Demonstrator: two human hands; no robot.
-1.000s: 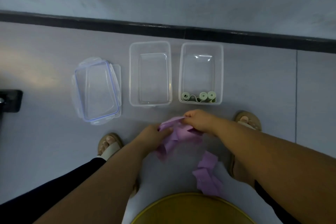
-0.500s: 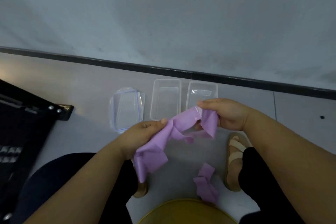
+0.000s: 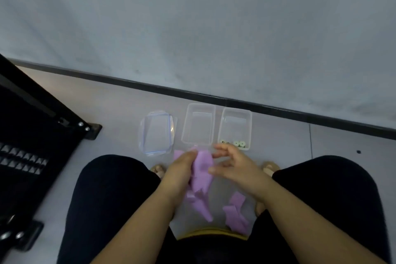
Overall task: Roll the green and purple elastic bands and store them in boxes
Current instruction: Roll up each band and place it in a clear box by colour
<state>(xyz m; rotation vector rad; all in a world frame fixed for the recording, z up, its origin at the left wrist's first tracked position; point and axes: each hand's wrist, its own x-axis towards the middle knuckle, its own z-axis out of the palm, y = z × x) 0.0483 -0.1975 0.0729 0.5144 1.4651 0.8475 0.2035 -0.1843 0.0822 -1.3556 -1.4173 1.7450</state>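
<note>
Black metal framework [image 3: 32, 135] fills the left edge, standing on the grey floor [image 3: 120, 113]. Right of it a clear lid [image 3: 157, 135] with a blue seal lies flat on the floor, and just beside that stands a clear empty box [image 3: 198, 128]. Nearer, between the person's dark-trousered knees, the left grip [image 3: 182, 169] is clenched round a crumpled purple band [image 3: 202, 171], whose loose end hangs down toward the floor. The right grip [image 3: 233, 165] is released, fingers spread and relaxed, just beside the band's right edge; whether a fingertip touches it cannot be told. Beyond this hand a second clear box [image 3: 234, 122] stands just right of the empty one, with green rolls [image 3: 239, 143] lined along its near wall. Near and to the right, another purple band [image 3: 234, 214] lies loose on the floor.
</note>
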